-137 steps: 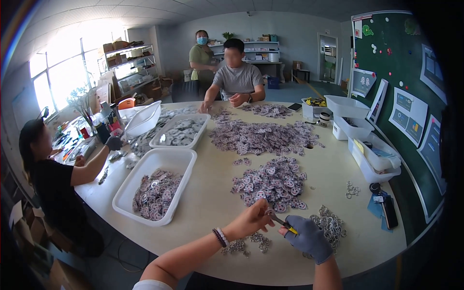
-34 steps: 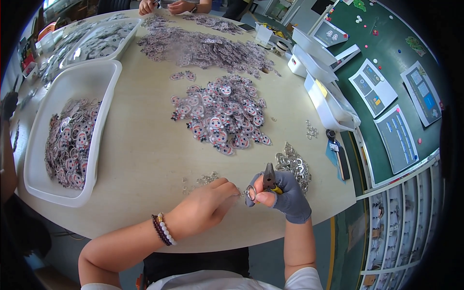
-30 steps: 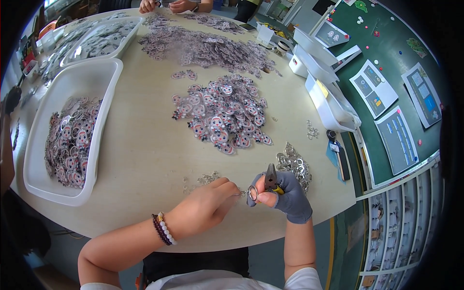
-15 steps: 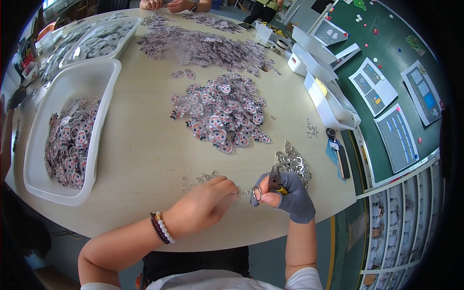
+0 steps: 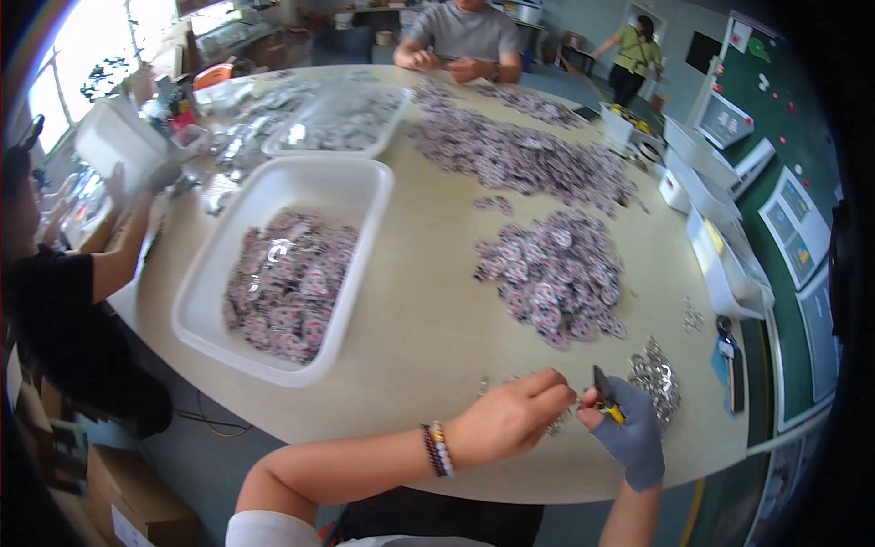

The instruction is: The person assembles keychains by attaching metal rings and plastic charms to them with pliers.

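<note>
Pliers (image 5: 601, 387) with dark jaws and a yellow-marked handle are gripped in the right hand (image 5: 627, 428), jaws pointed up. Silvery metal rings (image 5: 656, 376) are heaped on the table (image 5: 424, 292) just past that hand. Smaller silvery pieces (image 5: 556, 425), blurred, are scattered around the left hand (image 5: 515, 412), partly hidden by it.

The gloved right hand (image 5: 632, 430) grips pliers (image 5: 602, 385) just beside the left hand (image 5: 509, 416); charms (image 5: 554, 273) lie heaped on the tabletop (image 5: 424, 292).

Shiny metal rings (image 5: 654, 378), matt cloth glove (image 5: 635, 436)
</note>
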`<state>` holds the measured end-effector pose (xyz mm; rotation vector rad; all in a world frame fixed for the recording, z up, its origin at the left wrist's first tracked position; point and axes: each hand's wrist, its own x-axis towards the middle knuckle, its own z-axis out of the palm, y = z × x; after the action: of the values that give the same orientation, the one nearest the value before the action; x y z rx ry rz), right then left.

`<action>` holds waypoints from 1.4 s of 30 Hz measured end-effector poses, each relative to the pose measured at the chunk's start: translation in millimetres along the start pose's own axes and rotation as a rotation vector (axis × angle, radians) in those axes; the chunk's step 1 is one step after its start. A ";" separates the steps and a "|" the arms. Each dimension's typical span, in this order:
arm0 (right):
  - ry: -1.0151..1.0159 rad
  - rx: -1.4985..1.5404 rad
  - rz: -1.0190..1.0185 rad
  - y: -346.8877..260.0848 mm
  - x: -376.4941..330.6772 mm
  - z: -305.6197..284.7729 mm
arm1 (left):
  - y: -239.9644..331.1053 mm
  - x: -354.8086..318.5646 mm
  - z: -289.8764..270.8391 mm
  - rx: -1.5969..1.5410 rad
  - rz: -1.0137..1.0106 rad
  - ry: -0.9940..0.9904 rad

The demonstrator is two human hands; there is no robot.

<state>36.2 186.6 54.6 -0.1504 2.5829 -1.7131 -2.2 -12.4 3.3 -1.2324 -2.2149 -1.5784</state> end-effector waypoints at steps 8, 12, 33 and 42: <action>0.040 -0.452 -0.300 -16.1 4.2 10.8 | 2.6 -0.7 -14.1 0.177 0.150 0.072; 0.203 -0.468 -0.336 -2.1 5.3 16.5 | -3.4 0.4 -9.7 0.221 0.186 0.083; 0.258 -0.110 -0.212 5.7 16.1 40.5 | -2.2 2.2 -16.2 -0.166 0.015 0.128; 0.135 1.275 0.147 9.5 23.2 17.7 | -8.3 6.8 -18.6 -0.260 -0.081 0.226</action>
<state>14.1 171.6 39.5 0.1989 1.0524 -2.8905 -18.3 -25.4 9.2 -0.9728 -1.9909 -1.9789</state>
